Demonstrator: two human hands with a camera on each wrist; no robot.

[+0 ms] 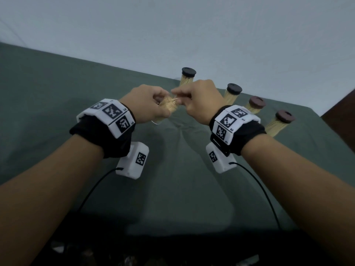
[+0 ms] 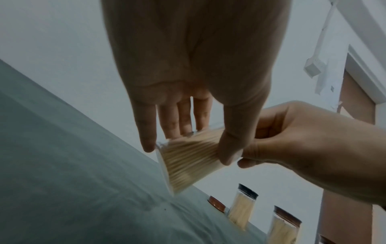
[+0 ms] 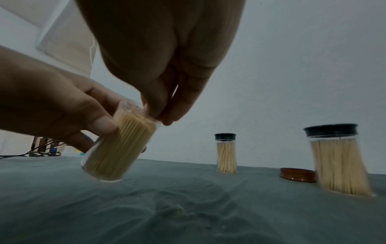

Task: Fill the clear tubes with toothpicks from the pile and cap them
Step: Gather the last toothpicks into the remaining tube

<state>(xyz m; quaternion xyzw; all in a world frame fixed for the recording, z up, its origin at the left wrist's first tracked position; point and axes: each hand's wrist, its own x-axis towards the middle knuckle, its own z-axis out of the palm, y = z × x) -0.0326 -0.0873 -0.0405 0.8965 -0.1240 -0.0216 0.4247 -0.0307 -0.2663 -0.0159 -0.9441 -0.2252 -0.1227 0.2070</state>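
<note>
The left hand (image 1: 148, 104) grasps a clear round tube (image 3: 117, 148) above the green cloth (image 1: 172, 179), thumb and fingers curled round its wall. The tube is tilted, its long axis leaning, with the open mouth up toward the right hand (image 1: 199, 101) and the flat base low. Thin pale wooden toothpicks (image 2: 188, 163) fill it, lying along its length. The right fingertips (image 3: 165, 115) are pinched together at the rim; I cannot tell if they hold anything. Four capped tubes (image 1: 232, 94) stand behind.
</note>
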